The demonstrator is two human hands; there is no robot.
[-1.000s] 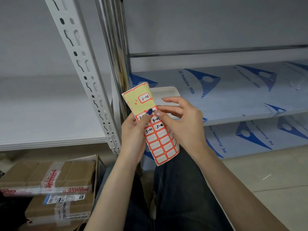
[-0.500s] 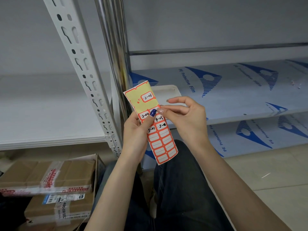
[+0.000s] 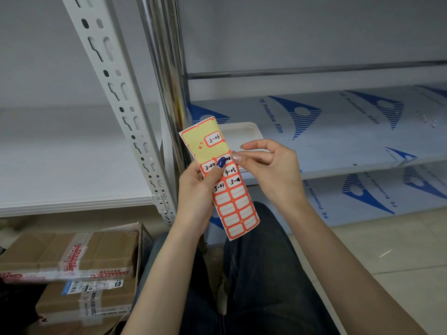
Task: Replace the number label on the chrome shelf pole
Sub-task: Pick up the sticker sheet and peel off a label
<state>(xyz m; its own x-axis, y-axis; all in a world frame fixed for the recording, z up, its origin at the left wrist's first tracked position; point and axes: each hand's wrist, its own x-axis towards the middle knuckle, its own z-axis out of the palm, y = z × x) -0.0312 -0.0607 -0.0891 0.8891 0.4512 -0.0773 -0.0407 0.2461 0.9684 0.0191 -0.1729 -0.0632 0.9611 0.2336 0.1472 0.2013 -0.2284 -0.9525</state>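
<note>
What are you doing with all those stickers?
A person sitting by the chrome shelf pole holds a label sheet in the left hand, thumb pressed on it. The right hand touches a numbered label at the sheet's edge, seemingly to peel it. Upper labels carry handwritten numbers; lower ones are blank.

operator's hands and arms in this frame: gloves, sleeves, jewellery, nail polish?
No gloves, sleeves, watch or rings in view; both forearms are bare down to the frame edge. On the left hand the thumbnail is painted dark blue. The right hand has a pale, slightly glittery nail.
</note>
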